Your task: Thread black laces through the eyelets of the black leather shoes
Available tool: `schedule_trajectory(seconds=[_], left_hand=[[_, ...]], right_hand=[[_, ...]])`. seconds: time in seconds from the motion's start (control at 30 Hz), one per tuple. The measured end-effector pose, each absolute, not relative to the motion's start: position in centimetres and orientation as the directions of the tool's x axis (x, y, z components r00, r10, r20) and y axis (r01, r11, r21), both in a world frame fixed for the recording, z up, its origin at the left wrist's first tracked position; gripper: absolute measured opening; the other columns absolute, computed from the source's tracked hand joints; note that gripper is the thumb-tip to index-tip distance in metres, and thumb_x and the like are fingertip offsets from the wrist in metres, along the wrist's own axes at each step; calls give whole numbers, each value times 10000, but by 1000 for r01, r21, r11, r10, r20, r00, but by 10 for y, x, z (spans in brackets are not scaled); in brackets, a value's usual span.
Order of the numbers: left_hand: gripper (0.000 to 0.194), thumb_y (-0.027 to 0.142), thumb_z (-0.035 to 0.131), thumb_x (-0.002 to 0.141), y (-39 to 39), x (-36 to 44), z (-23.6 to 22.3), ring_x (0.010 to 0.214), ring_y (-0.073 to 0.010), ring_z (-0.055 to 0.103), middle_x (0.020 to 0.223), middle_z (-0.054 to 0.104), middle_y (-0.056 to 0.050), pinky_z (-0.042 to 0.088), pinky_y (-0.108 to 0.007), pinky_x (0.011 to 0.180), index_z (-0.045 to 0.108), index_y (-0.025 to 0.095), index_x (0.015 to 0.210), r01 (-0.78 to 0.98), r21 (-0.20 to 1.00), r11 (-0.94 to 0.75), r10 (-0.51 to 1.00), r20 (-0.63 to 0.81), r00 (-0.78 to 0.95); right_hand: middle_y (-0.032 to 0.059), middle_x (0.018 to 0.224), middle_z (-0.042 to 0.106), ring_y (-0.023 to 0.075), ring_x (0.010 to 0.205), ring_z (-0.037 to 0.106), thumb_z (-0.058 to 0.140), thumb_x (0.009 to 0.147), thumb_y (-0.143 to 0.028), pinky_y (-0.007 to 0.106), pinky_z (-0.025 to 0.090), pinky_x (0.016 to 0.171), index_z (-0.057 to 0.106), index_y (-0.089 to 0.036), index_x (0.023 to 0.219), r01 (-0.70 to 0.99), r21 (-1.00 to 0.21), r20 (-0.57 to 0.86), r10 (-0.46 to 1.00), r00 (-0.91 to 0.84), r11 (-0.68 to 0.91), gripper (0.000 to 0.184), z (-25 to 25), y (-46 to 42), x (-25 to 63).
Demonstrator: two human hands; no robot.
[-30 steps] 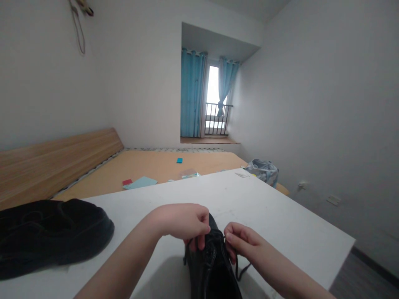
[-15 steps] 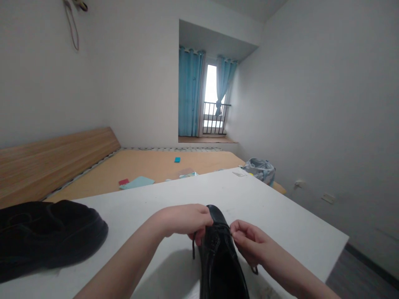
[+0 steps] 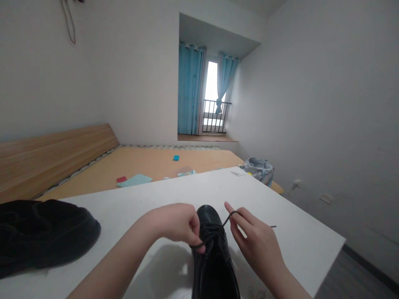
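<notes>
A black leather lace-up shoe (image 3: 213, 257) stands on the white table (image 3: 280, 232), toe pointing away from me. My left hand (image 3: 174, 224) is closed at the shoe's left side and pinches a black lace against the eyelets. My right hand (image 3: 257, 241) sits at the shoe's right side, fingers partly stretched, with the other black lace (image 3: 232, 214) looped over its index finger; the lace's free end trails right over the table.
A second black shoe (image 3: 43, 232) lies at the table's left edge. Behind the table is a bare wooden bed frame (image 3: 149, 164) with a few small coloured items. A blue bag (image 3: 258, 169) sits at the far right corner. The table edge runs close on the right.
My right hand has lifted and opened out, drawing its lace up and to the right. My left hand has shifted down onto the eyelets, keeping its lace pinched. The shoe moved slightly left.
</notes>
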State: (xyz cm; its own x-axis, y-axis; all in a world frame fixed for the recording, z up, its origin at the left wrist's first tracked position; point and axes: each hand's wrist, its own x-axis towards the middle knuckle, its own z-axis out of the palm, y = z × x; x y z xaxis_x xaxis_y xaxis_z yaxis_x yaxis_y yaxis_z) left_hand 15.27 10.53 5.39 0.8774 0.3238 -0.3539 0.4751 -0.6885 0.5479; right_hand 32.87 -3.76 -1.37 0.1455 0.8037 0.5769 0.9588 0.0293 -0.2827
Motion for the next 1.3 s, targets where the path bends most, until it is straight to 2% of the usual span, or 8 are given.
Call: schedule_trajectory(seconds=[0.1, 0.23, 0.47, 0.63, 0.77, 0.93, 1.1, 1.3], left_hand=[[290, 424, 546, 762, 103, 157, 42, 476, -86, 299, 516, 424, 47, 207, -224, 444, 594, 168, 636, 304, 818, -487, 141, -271, 952], [483, 647, 386, 807, 90, 170, 21, 452, -81, 165, 514, 267, 81, 136, -233, 418, 462, 188, 677, 209, 971, -121, 354, -155, 923], [579, 749, 433, 690, 67, 169, -13, 484, -77, 237, 508, 281, 66, 172, -228, 472, 342, 194, 554, 117, 993, 11, 710, -90, 698], [574, 778, 417, 663, 53, 159, -17, 426, -70, 117, 461, 183, 105, 104, -232, 443, 401, 205, 626, 142, 951, 275, 744, -304, 595], [471, 613, 476, 769, 50, 163, -2, 490, -94, 310, 515, 366, 50, 240, -234, 493, 576, 162, 676, 144, 982, -122, 690, -21, 724], [141, 359, 599, 760, 51, 167, 16, 719, -132, 488, 837, 540, 10, 325, -235, 635, 660, 233, 744, 306, 689, -657, 564, 179, 806], [78, 250, 557, 747, 40, 170, 16, 709, -111, 505, 987, 472, 2, 344, -243, 637, 631, 229, 755, 439, 626, -645, 657, 159, 737], [65, 180, 526, 722, 34, 176, 5, 754, -116, 507, 972, 483, -13, 368, -233, 641, 571, 185, 676, 285, 804, -522, 700, 213, 682]], right_hand=[[32, 720, 593, 159, 629, 527, 478, 885, -355, 255, 381, 576, 679, -170, 1004, 804, -588, 504, 817, 280, 87, 298, -12, -24, 322], [-11, 533, 469, 141, 565, 456, 471, 849, -547, 248, 374, 563, 654, -160, 636, 387, -909, 261, 936, 236, 156, 478, -6, -19, 313], [-36, 550, 372, 110, 522, 298, 464, 829, -615, 239, 256, 513, 557, -170, 610, 190, -977, 124, 983, 135, 97, 505, -14, -22, 318], [-24, 582, 421, 105, 551, 312, 475, 823, -622, 240, 229, 516, 542, -157, 606, 198, -975, 125, 988, 94, 104, 517, -18, -23, 323], [-72, 489, 287, 79, 481, 197, 563, 755, -635, 241, 144, 469, 609, -138, 615, 189, -982, 16, 1000, -16, 19, 519, -5, -21, 328], [-56, 510, 400, 62, 467, 180, 633, 755, -531, 249, 96, 449, 677, -108, 648, 203, -979, -67, 979, -194, -27, 439, 15, -15, 337], [-53, 489, 448, 60, 465, 231, 658, 728, -274, 247, 118, 453, 646, -125, 563, 250, -965, -122, 982, -146, -82, 222, 21, -10, 332], [-79, 441, 362, 60, 444, 179, 611, 684, -238, 253, 94, 444, 570, -145, 517, 228, -956, -207, 974, -93, -182, 195, 22, -10, 328]])
